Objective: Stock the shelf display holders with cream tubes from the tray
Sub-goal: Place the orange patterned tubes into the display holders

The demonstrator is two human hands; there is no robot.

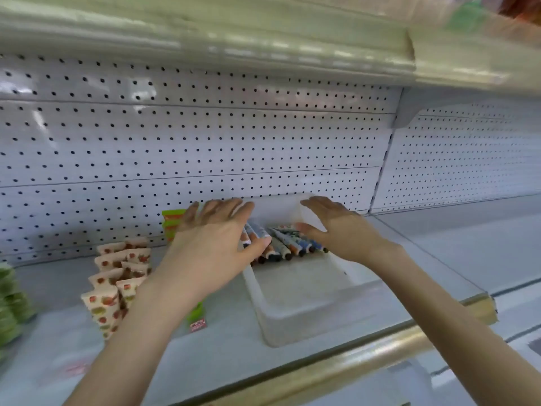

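Note:
A translucent white tray [295, 312] sits on the shelf, its near half bare. Several cream tubes [288, 243] with dark caps lie bunched at its far end. My left hand [215, 244] hovers over the tray's left side with fingers spread and straight, thumb close to the tubes. My right hand [336, 230] hangs above the tray's right side, fingers straight, palm facing left. Neither hand holds anything. A green display holder [172, 222] stands behind my left hand, mostly hidden.
Rows of fruit-print tubes [117, 276] stand left of the tray. Green packs [10, 303] sit at the far left. A pegboard back wall [205, 142] rises behind, an upper shelf [205, 30] overhangs, and a gold rail [336, 367] edges the shelf front.

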